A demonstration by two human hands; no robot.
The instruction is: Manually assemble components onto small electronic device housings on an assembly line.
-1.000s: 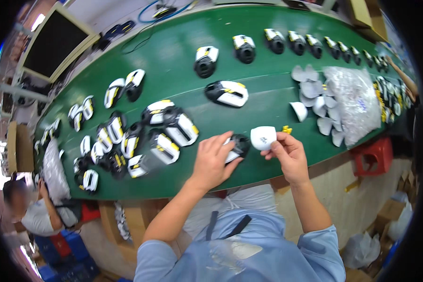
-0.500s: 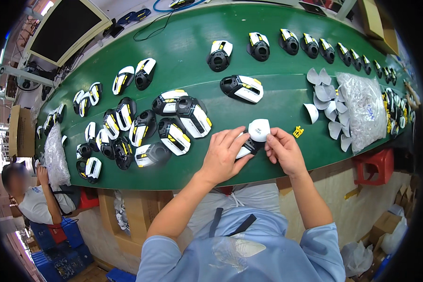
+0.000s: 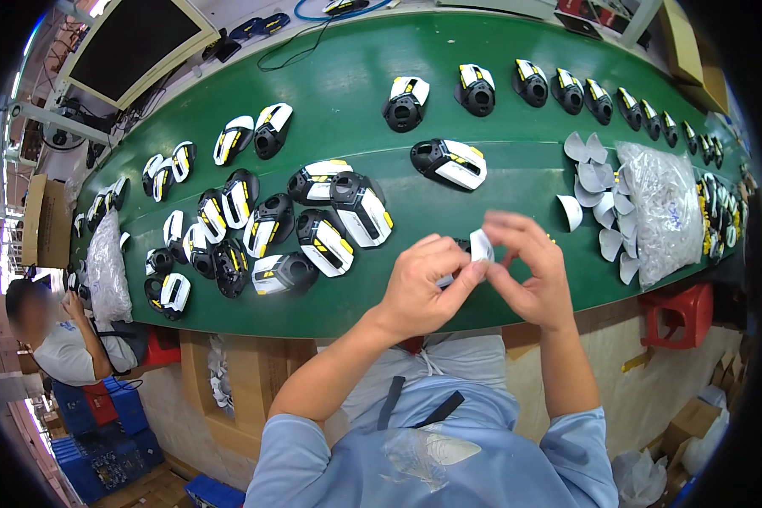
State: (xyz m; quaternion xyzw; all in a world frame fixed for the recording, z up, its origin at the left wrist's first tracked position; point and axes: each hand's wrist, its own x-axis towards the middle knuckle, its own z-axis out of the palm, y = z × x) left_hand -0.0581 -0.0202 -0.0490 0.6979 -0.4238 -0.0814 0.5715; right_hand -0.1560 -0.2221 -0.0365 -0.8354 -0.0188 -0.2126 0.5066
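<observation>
A small white curved cover (image 3: 482,245), turned nearly edge-on, is pinched by my left hand (image 3: 423,286), the thumb at its lower edge. My right hand (image 3: 533,275) is beside the cover, thumb close to my left thumb and its upper fingers smeared by motion; whether it grips the cover I cannot tell. Behind my left fingers a little of a dark part shows, mostly hidden. Beyond my hands lies a black, white and yellow shell (image 3: 449,162) on the green table (image 3: 347,292). Several similar shells (image 3: 326,243) are grouped left of my hands.
Several loose white-grey covers (image 3: 597,176) lie at the right beside a clear plastic bag (image 3: 659,212). A row of shells (image 3: 531,83) runs along the far right. A monitor (image 3: 140,46) stands at the far left; a co-worker (image 3: 68,339) sits there. A red stool (image 3: 677,315) is at the right.
The white cover has turned from face-up to nearly edge-on. My right fingers have lifted and spread from their pinch on its edge. The whole view has shifted slightly.
</observation>
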